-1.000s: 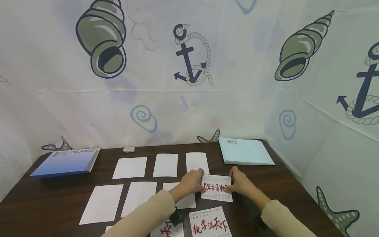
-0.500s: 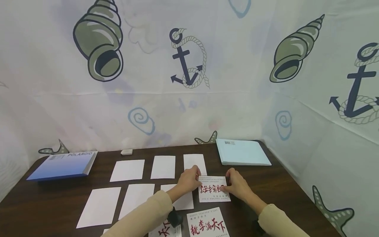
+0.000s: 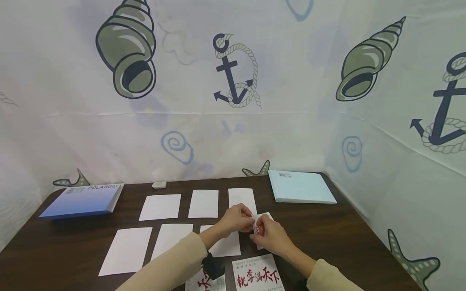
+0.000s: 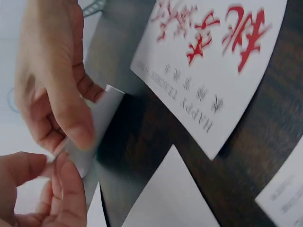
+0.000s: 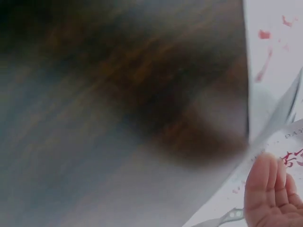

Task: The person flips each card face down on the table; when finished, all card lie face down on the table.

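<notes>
A white card with red characters (image 3: 256, 231) is curled over between the two hands, and much of it is hidden by the fingers. My left hand (image 3: 236, 220) pinches it at its far left corner. My right hand (image 3: 274, 237) grips the bent-over part between thumb and fingers. In the left wrist view the card's curved white back (image 4: 108, 113) shows under the right thumb, with the left fingertips (image 4: 71, 184) close beside it. Just in front lies a flat card with red characters (image 3: 257, 273). Another such card (image 3: 206, 283) is partly behind the left sleeve.
Several blank white sheets (image 3: 160, 207) lie in rows to the left on the dark table (image 3: 327, 226). A blue POLAROID-labelled booklet (image 3: 81, 201) is at the back left, a pale blue booklet (image 3: 302, 187) at the back right. A small white block (image 3: 159, 184) sits at the rear edge.
My right hand has moved left from the card's right edge toward the left hand. The card was flat between both hands and is now bent over.
</notes>
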Demonstrator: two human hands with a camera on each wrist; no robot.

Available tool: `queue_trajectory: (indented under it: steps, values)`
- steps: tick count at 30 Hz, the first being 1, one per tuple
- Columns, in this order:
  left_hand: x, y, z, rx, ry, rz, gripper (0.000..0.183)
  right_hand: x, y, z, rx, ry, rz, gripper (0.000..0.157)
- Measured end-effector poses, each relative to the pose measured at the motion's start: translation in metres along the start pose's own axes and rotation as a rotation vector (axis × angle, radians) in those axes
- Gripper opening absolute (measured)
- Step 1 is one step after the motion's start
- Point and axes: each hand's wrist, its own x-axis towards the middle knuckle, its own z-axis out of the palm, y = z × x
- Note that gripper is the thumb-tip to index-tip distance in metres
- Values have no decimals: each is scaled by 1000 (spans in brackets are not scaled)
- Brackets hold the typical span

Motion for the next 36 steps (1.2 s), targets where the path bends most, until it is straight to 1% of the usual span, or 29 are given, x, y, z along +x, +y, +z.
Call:
queue_trajectory:
  steps: [2, 5, 7, 10, 12, 13, 15, 18, 19, 21, 23, 27, 31, 36]
  values:
    - [-2, -2, 0, -69, -45, -6, 21, -4, -1, -8, 55, -10, -7, 25]
    - [-4, -6, 0, -155, -104, -16, 31, -10, -1, -23, 167, -40, 20, 20]
    - [-7, -10, 1, -191, -135, -26, 38, -13, 0, -32, 250, -66, 55, 20]
    - [-9, -15, 2, -208, -155, -23, 48, -16, 0, -45, 371, -91, 99, 24]
    - [-9, -18, 4, -202, -135, -15, 53, -17, 1, -53, 441, -89, 126, 28]
    - [-9, -19, 5, -194, -107, -7, 54, -18, 2, -56, 468, -82, 136, 30]
    - [-9, -20, 6, -155, -20, 18, 53, -19, 5, -61, 493, -53, 168, 31]
    - [-10, -20, 7, -51, 125, 74, 47, -20, 11, -64, 488, 15, 233, 31]
    - [-10, -19, 7, -15, 164, 92, 43, -21, 13, -63, 479, 38, 259, 31]
    - [-12, -19, 7, 45, 202, 119, 37, -22, 19, -61, 461, 78, 314, 31]
    - [-12, -20, 7, 94, 208, 136, 31, -21, 25, -56, 436, 101, 360, 31]
    - [-13, -24, 9, 170, 179, 140, 24, -20, 35, -46, 329, 116, 418, 28]
    - [-13, -26, 12, 260, 153, 129, 22, -19, 39, -39, 215, 109, 441, 26]
    - [-9, -25, 14, 373, 124, 107, 22, -18, 41, -36, 142, 74, 451, 26]
